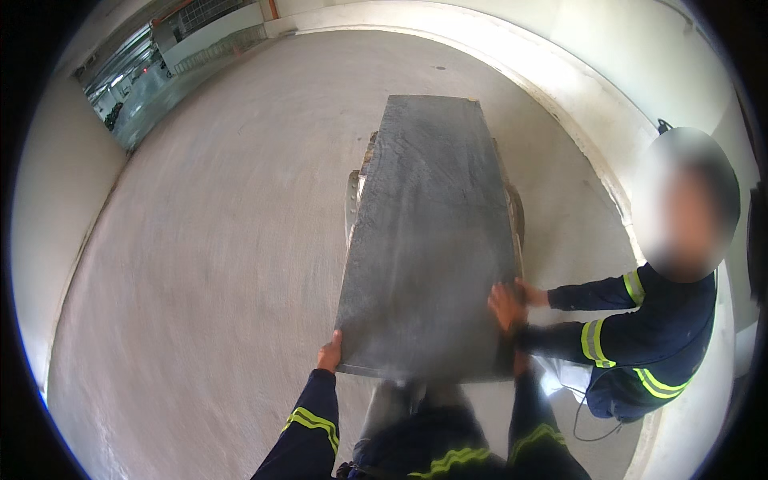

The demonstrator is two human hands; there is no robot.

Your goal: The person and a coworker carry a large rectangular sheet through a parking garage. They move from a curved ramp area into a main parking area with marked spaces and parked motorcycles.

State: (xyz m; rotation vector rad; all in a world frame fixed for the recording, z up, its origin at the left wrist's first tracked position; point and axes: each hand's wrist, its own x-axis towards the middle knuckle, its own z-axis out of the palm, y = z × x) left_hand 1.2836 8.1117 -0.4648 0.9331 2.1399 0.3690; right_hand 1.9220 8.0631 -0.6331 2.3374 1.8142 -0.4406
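A long dark grey slab [432,216] lies lengthwise in front of me, its near edge by my waist. My left hand [330,350] is closed round the slab's near left corner, thumb on the top edge. At the near right corner, my right hand [522,364] is against the slab's side; the co-worker's sleeve and the slab hide most of its fingers. A co-worker's hand [506,306] presses on the top near the right edge, and their other hand [531,294] is at the side. Under the slab, a grey curved part [352,200] like a wheel or guard sticks out.
The co-worker [640,336], in a dark jacket with reflective bands, stands close on my right. A pale wall [576,56] with a low curb curves round the right and far side. Another wall [68,184] runs along the left. Concrete floor [200,208] surrounds the slab.
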